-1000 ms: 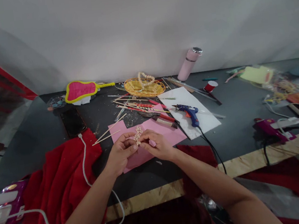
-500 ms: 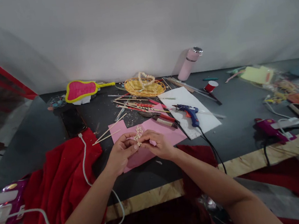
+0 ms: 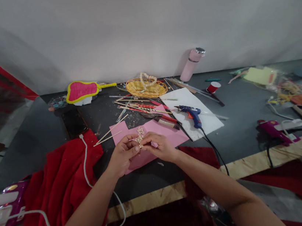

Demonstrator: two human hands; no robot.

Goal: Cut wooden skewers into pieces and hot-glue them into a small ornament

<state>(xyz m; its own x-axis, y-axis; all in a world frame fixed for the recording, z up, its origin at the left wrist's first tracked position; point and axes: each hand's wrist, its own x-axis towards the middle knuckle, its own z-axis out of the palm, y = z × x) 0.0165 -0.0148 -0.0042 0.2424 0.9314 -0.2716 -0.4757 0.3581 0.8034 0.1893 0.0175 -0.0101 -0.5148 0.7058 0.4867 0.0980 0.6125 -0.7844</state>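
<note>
A small cluster of pale cream beads (image 3: 140, 132) shows between my two hands, over folded pink paper (image 3: 138, 162). My left hand (image 3: 123, 153) is closed, its thumb and fingers pinching the lower left side of the cluster. From the right, the fingertips of my right hand (image 3: 158, 145) are closed on the same beads. Any thread or wire joining them is too small to make out. Two thin wooden sticks (image 3: 109, 136) lie just left of the paper. Red-handled pliers (image 3: 166, 121) rest on the paper's upper right part.
Right of the paper, a blue glue gun (image 3: 193, 115) lies on a white sheet (image 3: 182, 97), its cord crossing the table edge. Behind are a wicker basket (image 3: 134, 93) and a pink bottle (image 3: 189, 67). A red cloth (image 3: 67, 176), phone (image 3: 73, 122) and white cable (image 3: 85, 166) are at left.
Almost nothing differs. Both hands keep their place at the beads, with only a very slight shift of the fingers.
</note>
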